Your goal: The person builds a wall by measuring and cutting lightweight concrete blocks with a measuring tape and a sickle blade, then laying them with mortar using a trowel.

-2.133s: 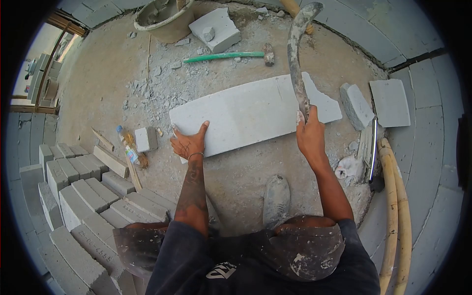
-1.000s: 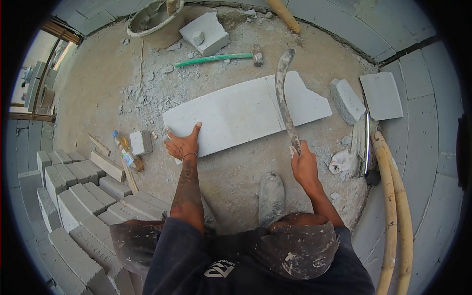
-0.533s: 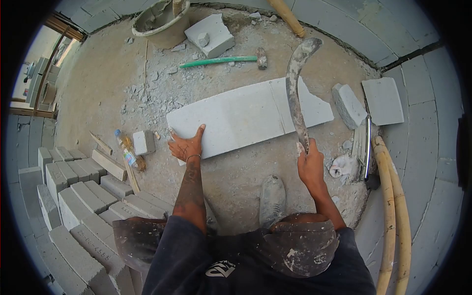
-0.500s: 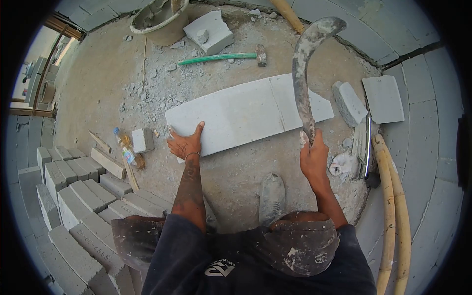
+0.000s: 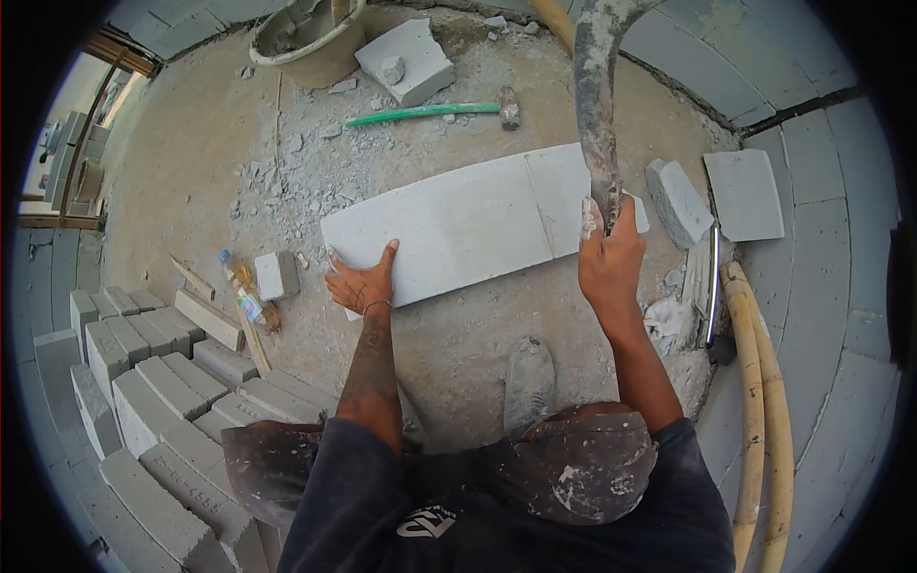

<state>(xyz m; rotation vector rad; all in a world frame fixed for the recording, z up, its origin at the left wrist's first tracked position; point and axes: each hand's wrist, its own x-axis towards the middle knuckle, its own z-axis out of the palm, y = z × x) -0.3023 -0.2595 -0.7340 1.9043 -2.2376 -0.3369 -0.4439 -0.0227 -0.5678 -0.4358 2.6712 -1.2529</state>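
A long light-grey block slab (image 5: 449, 224) lies flat on the dusty floor, with a scored line across it near its right end. My left hand (image 5: 361, 282) presses flat on its near left corner, fingers spread. My right hand (image 5: 609, 253) grips the handle of a curved, cement-caked blade (image 5: 597, 95), raised high above the slab's right end, its tip out of frame at the top.
A green-handled hammer (image 5: 430, 111), a bucket (image 5: 310, 33) and a block offcut (image 5: 406, 59) lie beyond the slab. Stacked blocks (image 5: 143, 382) and a plastic bottle (image 5: 239, 291) are at left. Broken pieces (image 5: 676, 201), a metal level (image 5: 712, 286) and hoses (image 5: 764, 411) are at right.
The blade came down onto the slab near the scored line a second ago. My right hand has since swung it back up high. My left hand has stayed on the corner.
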